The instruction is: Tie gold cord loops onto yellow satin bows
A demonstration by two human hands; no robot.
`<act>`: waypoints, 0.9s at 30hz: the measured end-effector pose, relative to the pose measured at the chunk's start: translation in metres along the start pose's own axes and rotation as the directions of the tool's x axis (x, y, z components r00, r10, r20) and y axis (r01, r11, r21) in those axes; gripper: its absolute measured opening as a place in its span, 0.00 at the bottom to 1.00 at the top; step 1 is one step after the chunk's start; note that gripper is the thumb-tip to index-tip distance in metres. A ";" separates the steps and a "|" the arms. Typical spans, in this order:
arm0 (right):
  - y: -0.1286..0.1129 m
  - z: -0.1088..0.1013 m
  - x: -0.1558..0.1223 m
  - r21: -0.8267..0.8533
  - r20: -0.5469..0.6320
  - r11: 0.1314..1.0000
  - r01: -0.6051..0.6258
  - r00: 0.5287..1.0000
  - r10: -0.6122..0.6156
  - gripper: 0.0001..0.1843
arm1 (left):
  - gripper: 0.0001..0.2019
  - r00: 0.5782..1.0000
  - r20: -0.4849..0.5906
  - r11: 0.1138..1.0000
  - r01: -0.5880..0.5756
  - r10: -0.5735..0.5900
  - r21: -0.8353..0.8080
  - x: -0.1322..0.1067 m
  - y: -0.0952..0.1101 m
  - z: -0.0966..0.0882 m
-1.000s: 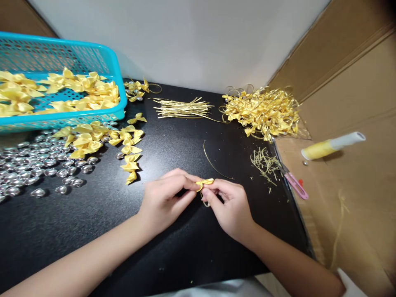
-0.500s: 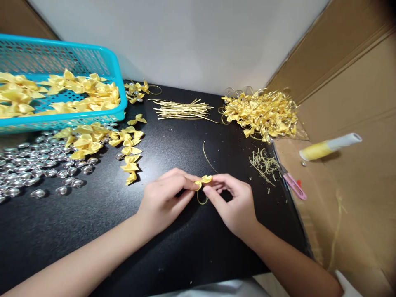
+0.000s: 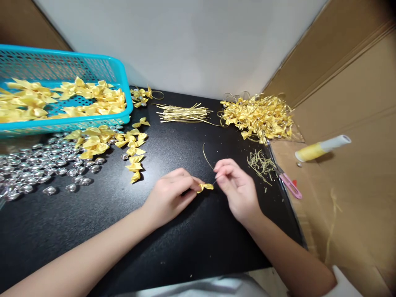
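Note:
Pinched between the fingertips of my left hand [image 3: 175,194] is a yellow ribbon bow [image 3: 206,187], just over the black table. My right hand [image 3: 236,187] is closed on a thin gold cord [image 3: 208,159] a little to the right of the bow. One end of that cord curves up and away from my fingers, and a short taut piece runs between them and the bow. My fingers partly cover the bow. More bows [image 3: 135,165] lie in a row to the left, beside a spread of shiny silver beads [image 3: 49,165].
A turquoise basket [image 3: 125,88] of bows stands back left. Cut gold cords [image 3: 184,113] lie at the back, with a heap of corded bows [image 3: 258,117] to their right. Cord scraps [image 3: 260,165], pink-handled snips [image 3: 291,185] and a tube [image 3: 321,148] are at the right.
My right hand has drawn away from the bow, up and to the right, with the cord. The small loop below the bow no longer shows. The view has shifted slightly.

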State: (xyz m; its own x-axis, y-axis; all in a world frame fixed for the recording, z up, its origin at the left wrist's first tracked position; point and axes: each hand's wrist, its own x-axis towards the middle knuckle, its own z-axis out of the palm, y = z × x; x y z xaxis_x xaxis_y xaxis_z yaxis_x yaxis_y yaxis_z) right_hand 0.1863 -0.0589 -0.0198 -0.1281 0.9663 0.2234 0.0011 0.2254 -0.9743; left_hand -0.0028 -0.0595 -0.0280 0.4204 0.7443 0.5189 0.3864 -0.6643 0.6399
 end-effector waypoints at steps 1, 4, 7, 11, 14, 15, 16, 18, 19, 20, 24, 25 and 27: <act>0.000 -0.003 0.002 0.103 -0.057 0.995 -0.012 0.998 0.018 0.06 | 0.06 0.999 0.008 0.999 0.041 -0.041 -0.001 -0.001 -0.001 -0.001; -0.003 -0.016 0.011 0.285 -0.220 0.958 -0.034 0.970 0.100 0.09 | 0.05 0.981 0.031 0.981 0.193 -0.193 -0.010 -0.002 -0.005 -0.003; -0.009 -0.029 0.020 0.323 -0.331 0.946 -0.015 0.935 0.128 0.13 | 0.05 0.944 0.100 0.947 0.319 -0.314 -0.041 -0.001 -0.007 -0.005; -0.017 -0.044 0.027 0.331 -0.448 0.942 0.063 0.888 0.098 0.15 | 0.05 0.870 0.227 0.882 0.464 -0.437 -0.082 0.003 -0.006 -0.007; -0.019 -0.052 0.029 0.351 -0.526 0.929 0.116 0.845 0.093 0.16 | 0.06 0.832 0.291 0.835 0.528 -0.472 -0.155 0.005 -0.005 -0.007; -0.020 -0.053 0.030 0.358 -0.540 0.925 0.125 0.836 0.096 0.16 | 0.06 0.825 0.304 0.821 0.541 -0.477 -0.181 0.005 -0.005 -0.007; -0.020 -0.054 0.031 0.364 -0.545 0.923 0.128 0.833 0.099 0.15 | 0.06 0.818 0.318 0.807 0.554 -0.480 -0.207 0.005 -0.005 -0.006; -0.019 -0.054 0.032 0.377 -0.528 0.919 0.117 0.842 0.109 0.14 | 0.06 0.803 0.345 0.771 0.580 -0.486 -0.264 0.004 -0.005 -0.004; -0.018 -0.053 0.033 0.387 -0.507 0.916 0.103 0.854 0.118 0.14 | 0.05 0.796 0.356 0.748 0.593 -0.490 -0.298 0.004 -0.004 -0.004; -0.017 -0.051 0.032 0.400 -0.477 0.913 0.080 0.869 0.133 0.13 | 0.05 0.789 0.364 0.720 0.606 -0.495 -0.337 0.004 -0.004 -0.003; -0.014 -0.035 0.025 0.456 -0.289 0.888 -0.063 0.933 0.215 0.12 | 0.06 0.745 0.400 0.564 0.667 -0.535 -0.488 0.004 -0.002 -0.001; -0.013 -0.029 0.021 0.456 -0.226 0.884 -0.103 0.947 0.227 0.11 | 0.07 0.732 0.408 0.524 0.678 -0.546 -0.515 0.004 -0.002 -0.001; -0.010 -0.017 0.012 0.405 -0.079 0.896 -0.181 0.970 0.232 0.06 | 0.08 0.711 0.414 0.465 0.692 -0.568 -0.552 0.005 -0.002 -0.001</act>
State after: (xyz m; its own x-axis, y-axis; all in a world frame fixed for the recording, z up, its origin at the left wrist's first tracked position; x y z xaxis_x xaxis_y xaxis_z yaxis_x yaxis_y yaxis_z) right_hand 0.2012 -0.0474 -0.0065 -0.0453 0.9989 -0.0070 -0.3771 -0.0236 -0.9259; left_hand -0.0018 -0.0541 -0.0263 0.4195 0.8784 -0.2291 0.0175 0.2444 0.9695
